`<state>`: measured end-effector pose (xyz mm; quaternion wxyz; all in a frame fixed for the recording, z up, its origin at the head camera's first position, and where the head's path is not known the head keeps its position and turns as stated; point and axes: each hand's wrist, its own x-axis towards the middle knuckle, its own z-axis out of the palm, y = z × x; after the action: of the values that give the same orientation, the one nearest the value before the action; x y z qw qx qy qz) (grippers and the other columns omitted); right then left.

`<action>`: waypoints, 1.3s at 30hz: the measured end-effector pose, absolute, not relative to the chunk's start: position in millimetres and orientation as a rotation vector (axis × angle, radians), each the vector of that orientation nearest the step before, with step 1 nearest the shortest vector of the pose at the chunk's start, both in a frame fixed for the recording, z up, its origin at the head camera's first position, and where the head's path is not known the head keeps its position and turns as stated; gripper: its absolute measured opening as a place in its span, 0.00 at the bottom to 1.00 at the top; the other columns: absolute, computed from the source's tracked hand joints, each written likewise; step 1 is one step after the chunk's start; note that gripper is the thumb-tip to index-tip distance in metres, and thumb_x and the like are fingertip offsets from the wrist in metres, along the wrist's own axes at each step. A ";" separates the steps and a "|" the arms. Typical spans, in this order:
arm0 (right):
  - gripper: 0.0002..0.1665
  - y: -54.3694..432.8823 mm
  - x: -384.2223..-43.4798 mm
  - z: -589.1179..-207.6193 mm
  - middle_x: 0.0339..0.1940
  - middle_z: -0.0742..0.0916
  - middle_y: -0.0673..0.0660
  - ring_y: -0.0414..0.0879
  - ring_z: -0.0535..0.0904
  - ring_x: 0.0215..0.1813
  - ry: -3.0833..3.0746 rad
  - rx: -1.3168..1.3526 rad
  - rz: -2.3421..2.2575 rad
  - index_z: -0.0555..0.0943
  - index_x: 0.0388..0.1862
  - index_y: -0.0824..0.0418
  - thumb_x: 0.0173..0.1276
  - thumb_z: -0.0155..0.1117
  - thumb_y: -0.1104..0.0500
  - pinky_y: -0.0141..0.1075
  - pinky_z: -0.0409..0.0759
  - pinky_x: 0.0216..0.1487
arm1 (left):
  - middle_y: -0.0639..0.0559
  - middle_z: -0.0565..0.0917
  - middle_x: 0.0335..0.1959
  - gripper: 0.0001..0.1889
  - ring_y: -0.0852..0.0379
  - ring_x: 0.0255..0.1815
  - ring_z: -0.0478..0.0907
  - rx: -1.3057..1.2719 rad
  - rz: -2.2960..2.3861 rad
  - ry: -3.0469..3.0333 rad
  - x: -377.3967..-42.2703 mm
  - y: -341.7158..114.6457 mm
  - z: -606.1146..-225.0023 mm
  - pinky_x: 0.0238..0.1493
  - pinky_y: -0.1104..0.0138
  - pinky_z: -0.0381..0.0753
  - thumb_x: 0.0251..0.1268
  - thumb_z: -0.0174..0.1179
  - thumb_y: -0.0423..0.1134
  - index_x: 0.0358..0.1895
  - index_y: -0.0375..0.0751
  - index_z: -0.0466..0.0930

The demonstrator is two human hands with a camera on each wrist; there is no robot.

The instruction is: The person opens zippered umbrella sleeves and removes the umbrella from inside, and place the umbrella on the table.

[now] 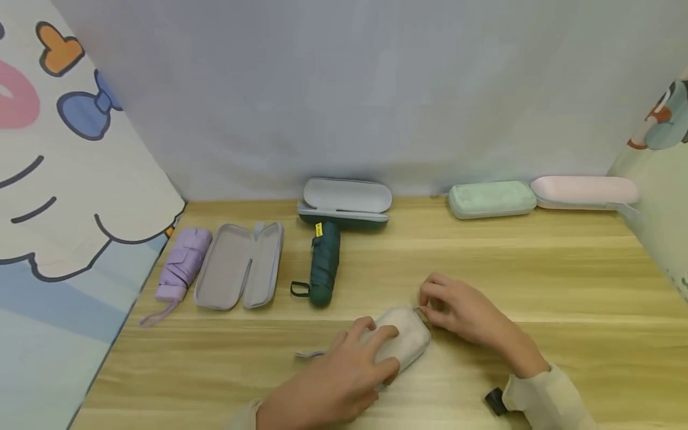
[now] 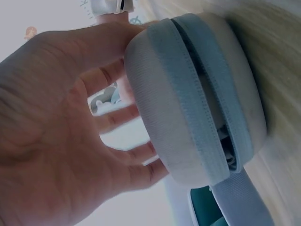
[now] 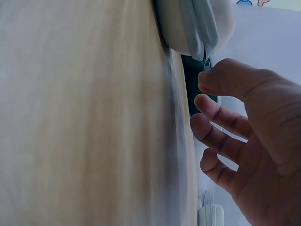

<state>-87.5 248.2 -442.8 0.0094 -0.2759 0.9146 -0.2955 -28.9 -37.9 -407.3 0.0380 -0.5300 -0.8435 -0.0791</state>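
Observation:
A cream zip case [image 1: 411, 340] with pale blue zipper tape lies near the front middle of the table in the head view. My left hand [image 1: 341, 376] grips it from the near left, fingers spread over its top and thumb along its side. The left wrist view shows the zip case [image 2: 155, 103] parted along its zipper, with something dark inside the gap. At the case's far right corner my right hand [image 1: 462, 310] pinches the zipper pull [image 3: 206, 65] between thumb and forefinger. The other right fingers are loosely bent.
Left lie a purple folding umbrella [image 1: 181, 263] and an opened grey-lined case [image 1: 223, 269]. A dark green folding umbrella [image 1: 325, 263] rests before an open green case [image 1: 344, 222]. At the back right are a mint case [image 1: 491, 199] and a pink case [image 1: 586, 191], near the curtain [image 1: 365, 89].

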 end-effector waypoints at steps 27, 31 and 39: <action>0.09 258.3 -91.2 -447.0 0.41 0.82 0.44 0.36 0.75 0.38 2.533 -1.010 -1.160 0.82 0.35 0.45 0.73 0.70 0.60 0.32 0.79 0.40 | 0.55 0.71 0.69 0.23 0.52 0.65 0.66 -1.897 -0.420 -2.637 -39.3 -47.6 -401.9 0.54 0.63 0.76 0.49 0.65 0.22 0.36 0.62 0.78; 0.07 256.4 -90.7 -448.7 0.42 0.82 0.45 0.36 0.75 0.38 2.475 -1.026 -1.196 0.83 0.36 0.45 0.74 0.69 0.57 0.32 0.80 0.40 | 0.55 0.70 0.69 0.22 0.53 0.67 0.65 -1.938 -0.462 -2.637 -40.1 -49.1 -402.7 0.56 0.62 0.75 0.48 0.68 0.23 0.35 0.60 0.77; 0.05 247.3 -90.6 -445.9 0.42 0.82 0.48 0.36 0.75 0.38 2.357 -1.031 -1.252 0.83 0.36 0.46 0.75 0.67 0.53 0.31 0.80 0.40 | 0.58 0.70 0.68 0.23 0.56 0.66 0.65 -1.996 -0.499 -2.575 -44.4 -47.1 -401.7 0.62 0.61 0.73 0.46 0.69 0.22 0.34 0.60 0.76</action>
<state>-90.6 247.3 -445.9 0.1399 -0.3569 0.8157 -0.4332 -44.4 -47.1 -401.7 -0.0773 -0.6038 -0.7789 -0.1509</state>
